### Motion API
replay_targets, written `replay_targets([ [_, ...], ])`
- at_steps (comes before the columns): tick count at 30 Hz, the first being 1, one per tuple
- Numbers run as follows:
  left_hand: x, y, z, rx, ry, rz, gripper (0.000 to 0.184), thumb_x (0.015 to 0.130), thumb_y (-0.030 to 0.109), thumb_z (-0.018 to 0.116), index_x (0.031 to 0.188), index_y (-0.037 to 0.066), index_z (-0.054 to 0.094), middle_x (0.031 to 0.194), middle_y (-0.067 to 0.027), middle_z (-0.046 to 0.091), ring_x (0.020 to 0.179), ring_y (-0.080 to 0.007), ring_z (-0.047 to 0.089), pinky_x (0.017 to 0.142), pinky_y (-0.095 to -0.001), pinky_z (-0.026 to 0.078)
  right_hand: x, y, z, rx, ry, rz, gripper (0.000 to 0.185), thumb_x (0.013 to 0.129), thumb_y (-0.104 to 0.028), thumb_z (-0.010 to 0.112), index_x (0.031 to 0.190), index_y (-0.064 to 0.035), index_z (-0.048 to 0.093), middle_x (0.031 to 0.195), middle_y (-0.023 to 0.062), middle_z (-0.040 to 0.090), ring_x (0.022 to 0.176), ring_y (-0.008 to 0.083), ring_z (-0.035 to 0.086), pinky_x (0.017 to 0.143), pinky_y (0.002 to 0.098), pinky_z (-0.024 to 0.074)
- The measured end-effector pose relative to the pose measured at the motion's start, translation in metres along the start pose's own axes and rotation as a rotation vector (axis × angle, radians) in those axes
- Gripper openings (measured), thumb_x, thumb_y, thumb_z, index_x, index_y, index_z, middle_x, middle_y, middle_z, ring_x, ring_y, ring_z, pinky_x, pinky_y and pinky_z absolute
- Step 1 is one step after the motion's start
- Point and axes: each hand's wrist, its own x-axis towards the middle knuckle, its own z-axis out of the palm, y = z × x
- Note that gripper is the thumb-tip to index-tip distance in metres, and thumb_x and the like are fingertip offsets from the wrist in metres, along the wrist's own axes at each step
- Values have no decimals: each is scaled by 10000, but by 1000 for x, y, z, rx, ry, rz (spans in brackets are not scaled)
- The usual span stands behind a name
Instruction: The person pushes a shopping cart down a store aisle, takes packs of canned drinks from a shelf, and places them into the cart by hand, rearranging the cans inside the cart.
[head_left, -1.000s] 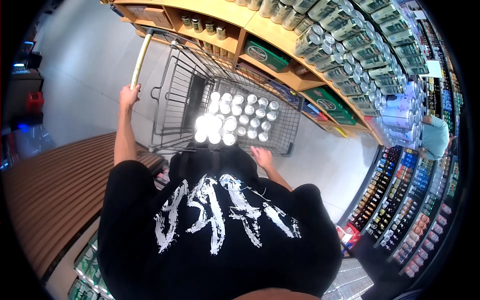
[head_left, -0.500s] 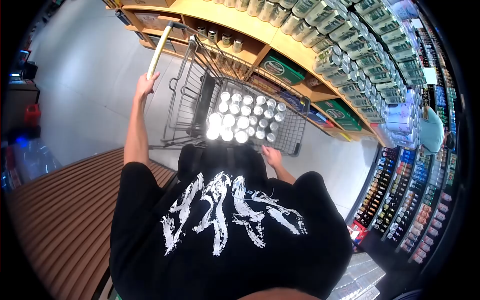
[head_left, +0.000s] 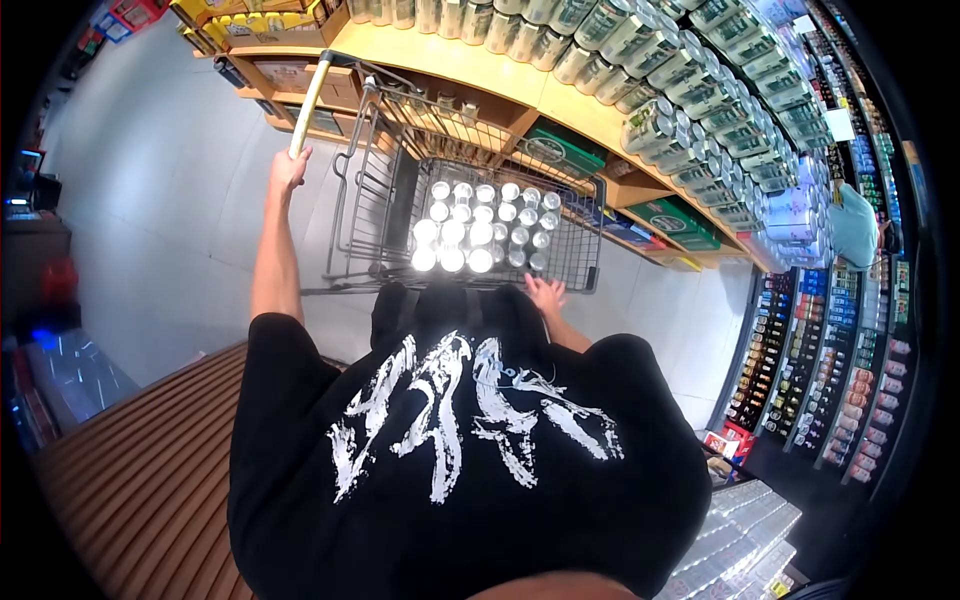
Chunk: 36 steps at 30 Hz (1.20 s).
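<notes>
A dark wire shopping cart [head_left: 352, 215] stands in front of my body. Its pale yellow handle [head_left: 312, 105] runs along the far left end, and my left hand [head_left: 288, 170] is wrapped round the handle's near part. Inside the basket, several rows of cans [head_left: 484, 213] stand upright with their silvery tops glaring in the light. My right hand [head_left: 545, 296] is beside the cart's near side, close to the cans at the lower right, with its fingers apart and nothing in them. Whether its fingertips touch the wire rim I cannot tell.
Beyond the cart runs a wooden shelf [head_left: 440, 45] with stacked cans [head_left: 690, 75] and green boxes [head_left: 560, 148] below. A person [head_left: 855, 228] stands at the far right near stocked shelves [head_left: 800, 360]. A brown slatted surface [head_left: 150, 480] lies at lower left, and wrapped packs [head_left: 735, 540] at lower right.
The view has shifted slightly, with the cart and shelf a little further left in it. My right hand's fingers have spread out. My left hand keeps its grip on the handle.
</notes>
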Motion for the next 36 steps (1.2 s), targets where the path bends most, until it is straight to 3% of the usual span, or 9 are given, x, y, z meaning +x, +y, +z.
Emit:
replay_targets([
  [16, 67, 18, 1, 28, 4, 0, 485, 842, 436, 645, 1012, -17, 620, 637, -75, 573, 481, -172, 574, 459, -317, 493, 14, -48, -48, 2, -167, -36, 647, 862, -719, 309, 1295, -281, 510, 1520, 188, 145, 1406, 422, 15, 1069, 658, -3],
  [20, 65, 23, 0, 90, 91, 36, 514, 833, 473, 640, 1045, 6, 625, 602, -79, 592, 462, -172, 568, 491, -332, 503, 23, -62, -71, -143, -323, -113, 699, 845, -741, 293, 1267, -244, 544, 1391, 116, 456, 1372, 351, 256, 1008, 714, -105],
  [21, 53, 37, -6, 110, 43, -32, 505, 838, 409, 664, 1144, 18, 576, 806, -117, 632, 642, -176, 600, 639, -352, 518, 25, -62, -70, -153, -286, -109, 693, 850, -725, 315, 1248, -216, 567, 1264, 78, 581, 1307, 297, 392, 1022, 687, -127],
  [24, 39, 40, -1, -108, 543, 491, 544, 855, 282, 670, 1282, 25, 452, 1076, -149, 548, 919, -209, 543, 839, -370, 459, 49, -43, -59, -75, -335, -186, 643, 855, -689, 363, 1208, -205, 598, 1218, 75, 611, 1256, 259, 463, 1047, 634, -153],
  [25, 24, 55, -6, -172, 604, 486, 565, 864, 219, 653, 1323, 29, 386, 1142, -148, 489, 994, -224, 488, 894, -371, 414, 52, -40, -58, -32, -261, -221, 505, 864, -566, 490, 1150, -177, 636, 1111, 76, 664, 1136, 249, 567, 1118, 536, 113],
  [28, -40, 100, 2, -224, 717, 571, 554, 893, 126, 589, 1355, 14, 304, 1183, -150, 437, 1060, -237, 438, 947, -377, 361, 90, -16, -25, 342, -102, -216, 380, 851, -429, 588, 1081, -137, 667, 1003, 80, 695, 996, 245, 638, 973, 402, 412],
  [29, -51, 98, 17, -233, 679, 605, 505, 892, 109, 581, 1324, 11, 338, 1179, -146, 449, 1056, -232, 444, 944, -370, 363, 91, -25, -31, 502, -113, -138, 326, 838, -345, 630, 1036, -91, 677, 924, 91, 704, 918, 228, 659, 781, 326, 508],
  [33, -104, 97, 96, -52, 281, 852, 307, 862, 21, 565, 1163, 30, 506, 1096, -153, 564, 995, -270, 549, 926, -371, 409, 105, -60, -46, 497, -156, -320, 415, 825, -357, 665, 1098, -46, 644, 991, 121, 690, 882, 220, 660, 815, 321, 501],
  [36, -102, 40, 178, 163, -86, 834, 464, 868, 131, 605, 1305, 66, 462, 1171, -201, 559, 1089, -320, 550, 982, -385, 406, 99, -118, -63, 718, -349, -368, 514, 815, -360, 694, 1169, -2, 589, 973, 129, 681, 828, 178, 648, 769, 290, 510],
])
